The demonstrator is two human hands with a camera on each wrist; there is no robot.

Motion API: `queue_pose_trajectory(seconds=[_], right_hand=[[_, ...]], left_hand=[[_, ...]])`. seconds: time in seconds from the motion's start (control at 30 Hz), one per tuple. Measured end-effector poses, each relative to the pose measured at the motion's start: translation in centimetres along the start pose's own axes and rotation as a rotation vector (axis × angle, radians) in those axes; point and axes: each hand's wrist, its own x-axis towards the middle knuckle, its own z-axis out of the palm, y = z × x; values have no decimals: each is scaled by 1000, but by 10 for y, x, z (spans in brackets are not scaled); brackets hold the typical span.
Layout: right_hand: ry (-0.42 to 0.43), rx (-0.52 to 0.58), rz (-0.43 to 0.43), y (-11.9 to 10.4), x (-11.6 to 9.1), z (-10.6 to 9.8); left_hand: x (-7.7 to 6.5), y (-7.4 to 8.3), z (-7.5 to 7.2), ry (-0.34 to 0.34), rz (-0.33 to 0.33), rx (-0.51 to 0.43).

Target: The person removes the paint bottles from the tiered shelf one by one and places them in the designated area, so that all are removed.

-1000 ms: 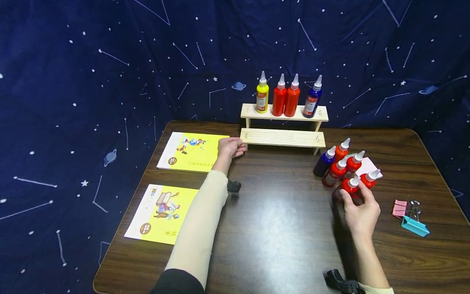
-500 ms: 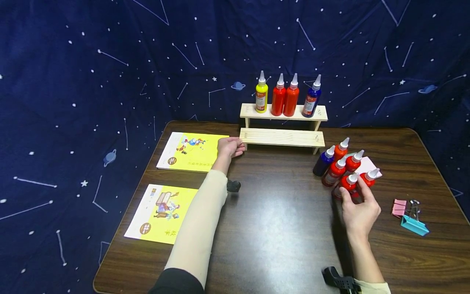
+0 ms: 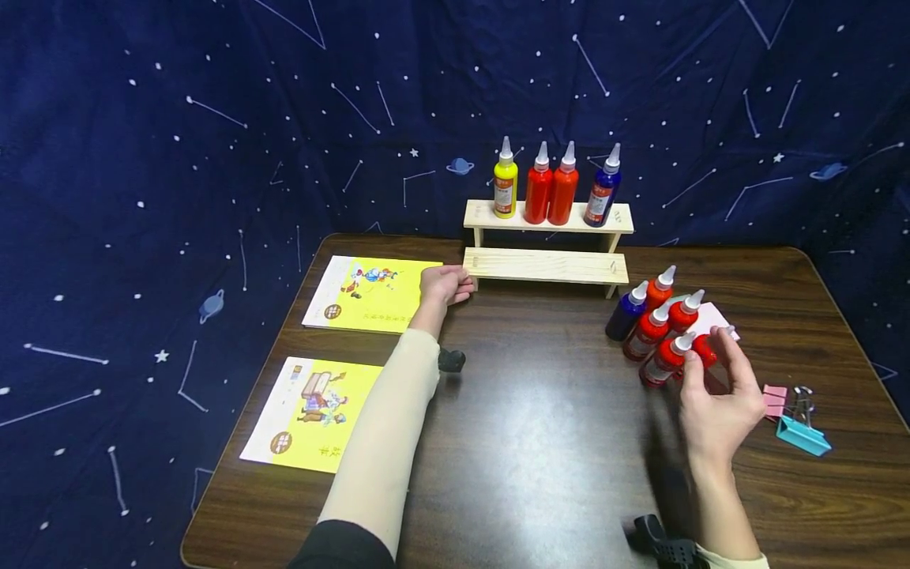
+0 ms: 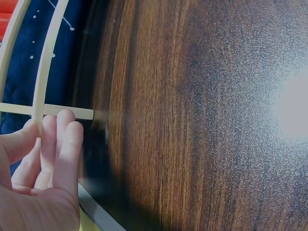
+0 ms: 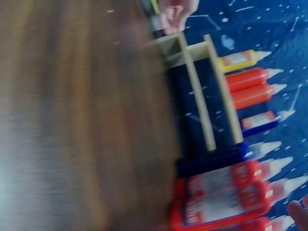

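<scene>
My left hand (image 3: 444, 286) pinches the left end of the lower step of a two-tier wooden shelf (image 3: 543, 265); the left wrist view has thumb and fingers on either side of the board's edge. On the upper step stand a yellow paint bottle (image 3: 505, 190), two red ones and a blue paint bottle (image 3: 602, 195). My right hand (image 3: 721, 411) is at a cluster of upright paint bottles, thumb and fingers spread apart. Its thumb is close to the front red bottle (image 3: 663, 363), and its fingers partly cover the red bottle behind (image 3: 705, 349). Only a blurred fingertip (image 5: 299, 214) shows in the right wrist view.
Two yellow-and-white booklets (image 3: 373, 294) lie at the left of the wooden table (image 3: 526, 442). A pale pink paper pad (image 3: 713, 319) is behind the bottles. Pink and teal binder clips (image 3: 803, 436) lie at the right. A dark starry cloth (image 3: 398, 95) hangs behind.
My right hand has let go of the front red bottle, now more upright, and has shifted right with thumb and fingers apart. The left hand stays on the shelf.
</scene>
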Motion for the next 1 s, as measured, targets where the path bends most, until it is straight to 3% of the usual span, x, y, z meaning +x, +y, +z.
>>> queue_pose_trajectory(seconds=[0.17, 0.3, 0.4, 0.5, 0.6, 0.8, 0.9, 1.0], right_hand=[[31, 114, -109, -37, 16, 9], [-48, 212, -128, -71, 34, 29], [-184, 219, -55, -76, 52, 55], [-334, 137, 46, -68, 74, 86], [-419, 80, 150, -62, 96, 120], [-445, 106, 398, -55, 132, 171], [-433, 105, 427, -47, 144, 187], [-473, 76, 387, -38, 153, 195]], left_hand=[[1, -2, 0, 2, 0, 2], [0, -1, 0, -5, 1, 2], [-1, 0, 0, -6, 5, 4], [-2, 2, 0, -8, 9, 1], [-3, 3, -2, -16, 8, -8], [-3, 3, -2, -17, 12, -7], [-2, 3, -3, -19, 6, -4], [-1, 2, -3, -23, 4, -5]])
